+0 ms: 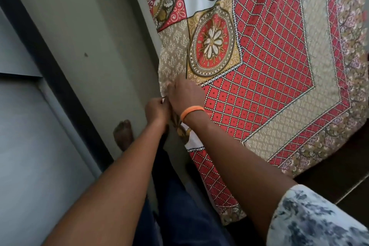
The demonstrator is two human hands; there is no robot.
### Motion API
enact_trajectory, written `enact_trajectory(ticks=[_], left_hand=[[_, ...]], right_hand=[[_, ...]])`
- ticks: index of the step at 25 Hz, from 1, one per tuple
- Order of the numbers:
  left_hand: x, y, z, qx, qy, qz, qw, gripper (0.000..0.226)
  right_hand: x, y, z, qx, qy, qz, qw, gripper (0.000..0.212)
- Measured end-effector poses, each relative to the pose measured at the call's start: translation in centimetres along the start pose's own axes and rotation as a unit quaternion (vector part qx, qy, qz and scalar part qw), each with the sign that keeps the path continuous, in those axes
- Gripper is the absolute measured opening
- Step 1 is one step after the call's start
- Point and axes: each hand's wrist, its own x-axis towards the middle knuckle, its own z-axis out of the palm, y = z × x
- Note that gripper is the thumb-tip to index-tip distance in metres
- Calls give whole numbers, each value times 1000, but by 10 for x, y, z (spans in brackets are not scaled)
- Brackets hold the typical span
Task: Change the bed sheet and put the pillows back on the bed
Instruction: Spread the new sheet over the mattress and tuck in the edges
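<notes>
- The left hand (157, 111) has its fingers curled round the side edge of the bed sheet (269, 70), pinching the hem where it hangs over the bed's edge.
- The right hand (184, 95), with an orange wristband (192, 113) on its wrist, lies just above the left, its fingers bent down onto the same edge and seemingly gathering the cloth; whether the thumb pinches underneath I cannot tell.
- The two hands sit close together, nearly touching, at the sheet's left border.
- The sheet is spread over the bed and drapes off its near and left sides, beside the grey floor (99, 46).
- Risk, as I judge it: pulling from one spot with both hands could drag the whole sheet sideways, leaving it skewed or short on the far side; a bare foot (123, 136) stands near the hanging cloth and could tread on it.
- The sheet looks thin and printed: red diamond lattice, beige bands, round flower medallions, a floral border; mostly smooth, puckered around the hands.
- No pillows are in view.
</notes>
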Motion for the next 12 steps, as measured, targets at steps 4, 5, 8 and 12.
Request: enact_trajectory(ticks=[4,5,8,12], left_hand=[[19,13,15,-164,-25,-87,982,34],[21,17,15,-218,-37,-93,971,34],[29,43,3,-251,-27,-76,965,25],[48,112,-18,-267,19,-58,962,28]], right_hand=[[5,-7,0,40,-84,-26,995,28],[7,-5,-7,63,-91,-40,993,27],[16,6,-35,161,-3,-71,984,21],[63,11,-74,238,50,-34,970,20]])
